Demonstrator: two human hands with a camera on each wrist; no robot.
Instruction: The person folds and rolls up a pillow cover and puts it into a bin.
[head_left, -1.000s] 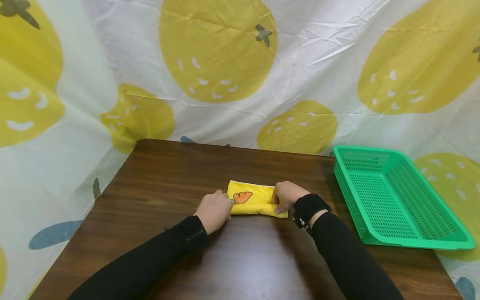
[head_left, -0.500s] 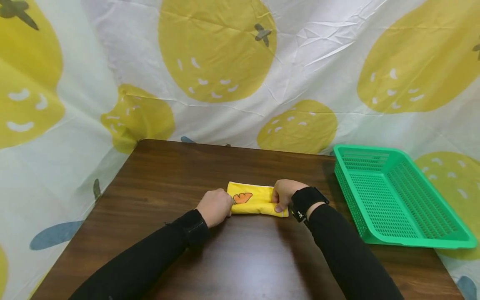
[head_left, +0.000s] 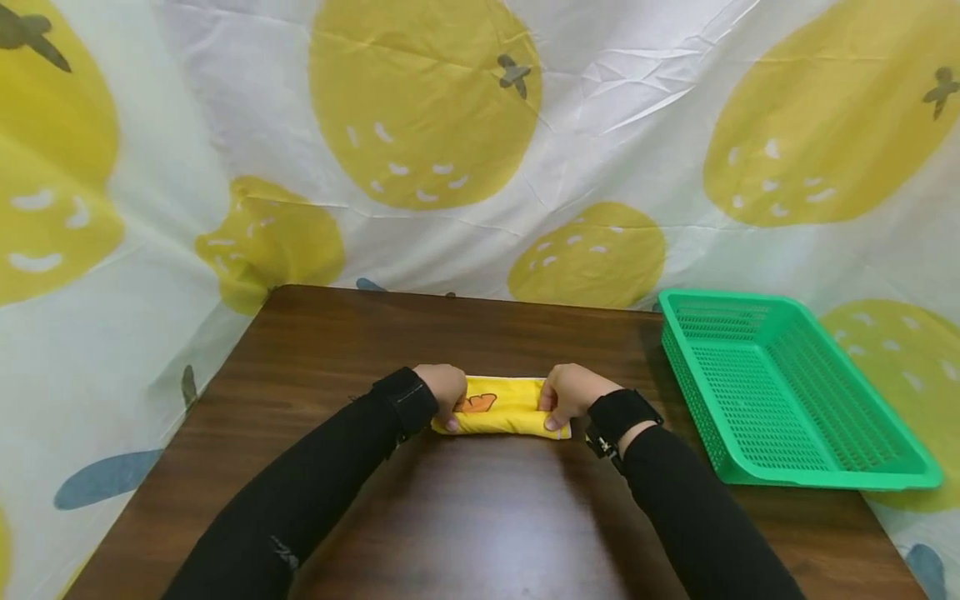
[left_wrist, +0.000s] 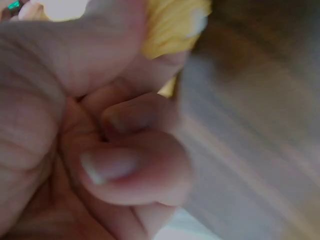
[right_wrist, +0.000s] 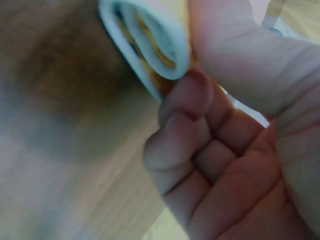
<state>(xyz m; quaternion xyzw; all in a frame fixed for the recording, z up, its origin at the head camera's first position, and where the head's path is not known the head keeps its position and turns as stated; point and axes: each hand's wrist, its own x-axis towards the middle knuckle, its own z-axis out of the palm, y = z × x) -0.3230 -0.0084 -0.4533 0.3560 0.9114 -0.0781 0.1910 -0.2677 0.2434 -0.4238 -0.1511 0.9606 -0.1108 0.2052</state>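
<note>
A yellow towel [head_left: 502, 422] with an orange carrot print and white edging lies on the brown table, its near side rolled into a thick fold. My left hand [head_left: 446, 390] pinches the roll's left end between thumb and fingers; in the left wrist view a bit of yellow cloth [left_wrist: 172, 27] shows past the thumb. At the other end my right hand [head_left: 573, 392] grips the roll, thumb in front. The right wrist view shows the towel's spiral end [right_wrist: 160, 42], white-edged layers wound on each other, held between thumb and curled fingers.
A green plastic basket [head_left: 780, 417] stands at the right of the wooden table [head_left: 480, 517], partly over its right edge. Behind and to the left hangs a white cloth [head_left: 435, 258] printed with yellow fruit shapes.
The left hand has shifted over the towel's left end and now pinches the roll from above. More of the carrot print is covered. The right hand keeps its grip in nearly the same place.
</note>
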